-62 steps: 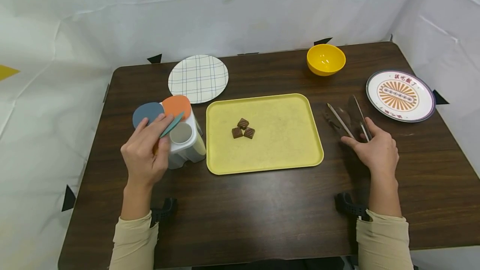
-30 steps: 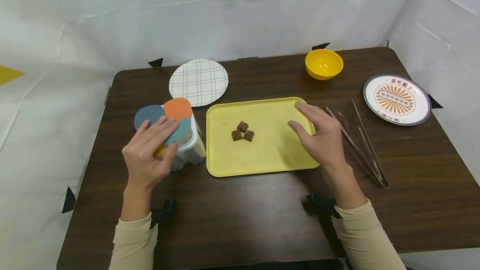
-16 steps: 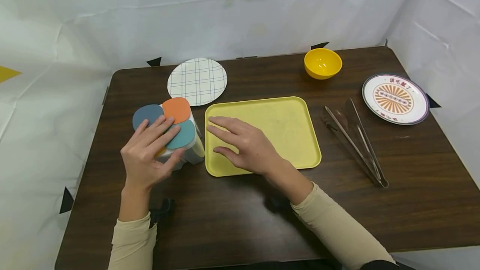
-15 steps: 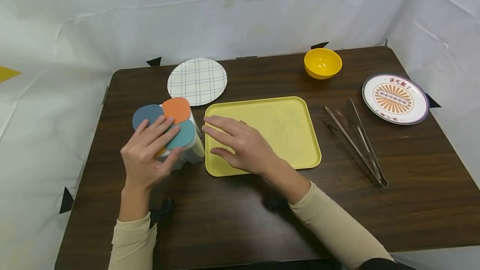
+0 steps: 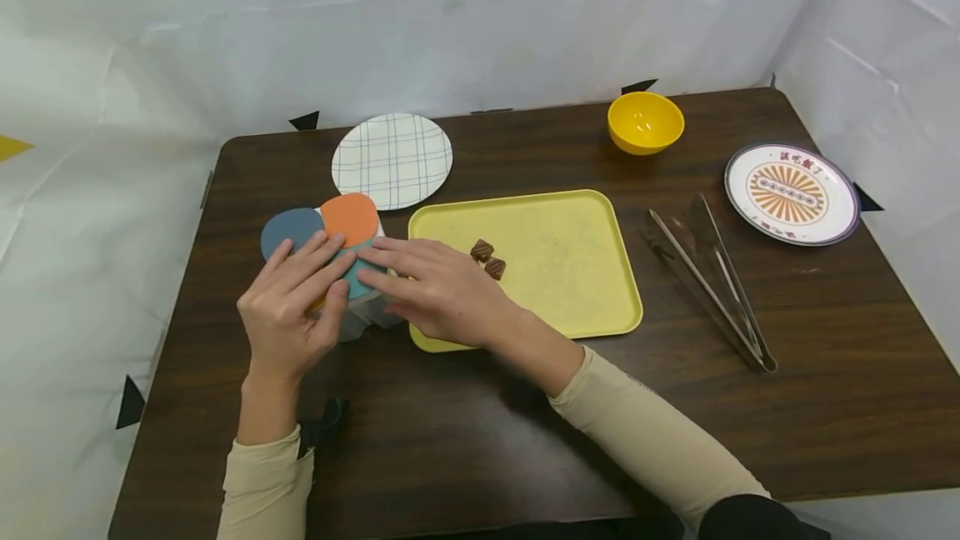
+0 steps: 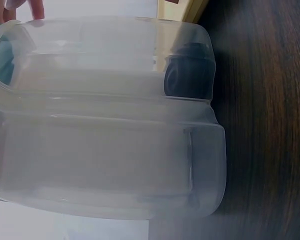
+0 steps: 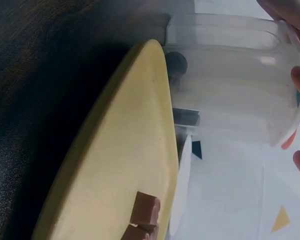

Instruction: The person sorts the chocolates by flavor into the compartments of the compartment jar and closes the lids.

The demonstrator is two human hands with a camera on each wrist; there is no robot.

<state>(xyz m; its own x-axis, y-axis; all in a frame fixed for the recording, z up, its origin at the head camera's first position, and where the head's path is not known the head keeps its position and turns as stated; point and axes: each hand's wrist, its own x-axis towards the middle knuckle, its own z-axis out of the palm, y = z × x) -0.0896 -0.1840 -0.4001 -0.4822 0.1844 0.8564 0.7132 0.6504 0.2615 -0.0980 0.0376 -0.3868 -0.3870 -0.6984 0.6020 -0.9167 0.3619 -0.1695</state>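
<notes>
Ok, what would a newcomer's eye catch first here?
Probably the central yellow tray, bearing chocolate pieces. Next, the orange, blue and teal lids atop the clear container left of it, partly covered by the left hand and right hand. The yellow bowl stands out at the back of the table.

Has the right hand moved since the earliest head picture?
Yes: the right hand has gone left across the yellow tray, from beside the tongs to the teal lid.

Clockwise round the yellow tray (image 5: 566, 273): 12 o'clock offers passage between checked plate (image 5: 392, 162) and yellow bowl (image 5: 646, 124); tongs (image 5: 703, 284) obstruct 3, the right forearm (image 5: 622, 411) 5, the lidded container (image 7: 235, 85) 9.
</notes>
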